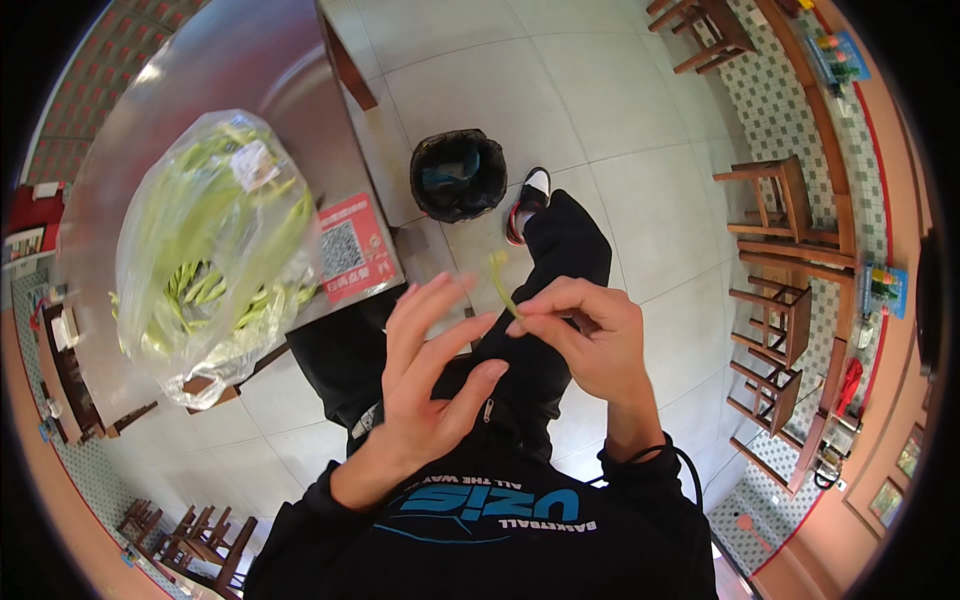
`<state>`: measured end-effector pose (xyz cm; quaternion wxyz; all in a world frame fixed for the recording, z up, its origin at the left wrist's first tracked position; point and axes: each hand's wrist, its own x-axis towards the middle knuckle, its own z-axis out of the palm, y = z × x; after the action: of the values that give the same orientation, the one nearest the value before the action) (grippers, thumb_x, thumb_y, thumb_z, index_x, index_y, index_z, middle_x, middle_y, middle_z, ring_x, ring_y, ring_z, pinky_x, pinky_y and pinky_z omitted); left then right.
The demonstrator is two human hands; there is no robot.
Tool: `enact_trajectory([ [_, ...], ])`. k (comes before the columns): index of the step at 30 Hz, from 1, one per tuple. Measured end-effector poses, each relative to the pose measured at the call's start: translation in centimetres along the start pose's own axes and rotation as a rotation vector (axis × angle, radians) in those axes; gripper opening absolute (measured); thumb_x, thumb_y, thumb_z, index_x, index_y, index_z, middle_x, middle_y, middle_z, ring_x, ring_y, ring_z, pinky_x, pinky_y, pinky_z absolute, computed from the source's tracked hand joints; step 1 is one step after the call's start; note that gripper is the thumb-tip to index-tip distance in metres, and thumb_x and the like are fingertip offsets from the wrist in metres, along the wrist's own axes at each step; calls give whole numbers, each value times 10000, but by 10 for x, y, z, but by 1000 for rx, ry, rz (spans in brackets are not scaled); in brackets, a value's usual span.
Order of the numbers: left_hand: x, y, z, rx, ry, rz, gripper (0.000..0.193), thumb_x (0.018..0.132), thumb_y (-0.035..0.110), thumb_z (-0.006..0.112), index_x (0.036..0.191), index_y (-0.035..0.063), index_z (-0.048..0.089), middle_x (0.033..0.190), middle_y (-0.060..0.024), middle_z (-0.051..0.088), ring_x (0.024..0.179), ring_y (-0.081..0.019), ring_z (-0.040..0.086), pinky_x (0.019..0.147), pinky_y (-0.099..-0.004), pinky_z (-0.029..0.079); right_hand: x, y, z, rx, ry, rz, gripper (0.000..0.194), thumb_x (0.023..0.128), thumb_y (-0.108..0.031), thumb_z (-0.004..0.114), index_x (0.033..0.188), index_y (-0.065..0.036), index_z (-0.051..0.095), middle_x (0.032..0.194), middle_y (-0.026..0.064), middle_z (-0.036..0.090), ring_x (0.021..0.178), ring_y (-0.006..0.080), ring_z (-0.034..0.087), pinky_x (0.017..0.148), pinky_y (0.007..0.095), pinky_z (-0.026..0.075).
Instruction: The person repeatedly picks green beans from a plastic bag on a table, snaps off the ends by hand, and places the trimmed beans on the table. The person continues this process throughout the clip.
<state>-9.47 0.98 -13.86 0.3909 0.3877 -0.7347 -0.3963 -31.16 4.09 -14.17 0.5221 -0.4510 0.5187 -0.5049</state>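
Between the thumb and forefinger of my right hand (589, 334) is one end of a thin green bean pod (501, 286). Its far end points up and away from me and looks blurred. My left hand (435, 367) is beside it on the left, fingers spread, holding nothing. On the table (247, 45) to my left lies a clear plastic bag (217, 247), its open mouth facing me. Many long green beans (196, 289) show inside it and through the film. A white label is stuck to the bag.
A bin lined with a black bag (459, 176) stands on the tiled floor beyond my hands, near my shoe (534, 191). A red card with a printed code (352, 247) lies at the table's corner. Wooden stools (772, 199) line the right wall.
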Motion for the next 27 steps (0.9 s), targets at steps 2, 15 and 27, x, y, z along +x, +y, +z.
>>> enact_trajectory([
  [2, 25, 5, -20, 60, -144, 96, 400, 893, 97, 854, 1277, 46, 754, 1321, -146, 734, 1310, -340, 652, 1171, -516, 424, 0, -18, 3, 0, -74, -19, 93, 994, 42, 753, 1087, 42, 761, 991, 98, 784, 906, 170, 780, 812, 283, 611],
  [15, 14, 31, -65, -439, -150, -20, 186, 834, -35, 890, 1007, -4, 829, 931, -93, 781, 810, -182, 766, 713, -275, 593, -14, -82, 35, -172, -210, -176, 217, 867, 80, 840, 1070, 17, 792, 1007, 160, 763, 885, 204, 736, 751, 299, 587],
  [27, 16, 45, -92, -446, -236, 8, 140, 861, -10, 872, 993, 14, 831, 930, -88, 778, 778, -180, 761, 670, -277, 583, -7, -115, 47, -585, -335, -553, 225, 814, -43, 901, 1005, -67, 785, 991, 68, 768, 869, 229, 735, 741, 330, 588],
])
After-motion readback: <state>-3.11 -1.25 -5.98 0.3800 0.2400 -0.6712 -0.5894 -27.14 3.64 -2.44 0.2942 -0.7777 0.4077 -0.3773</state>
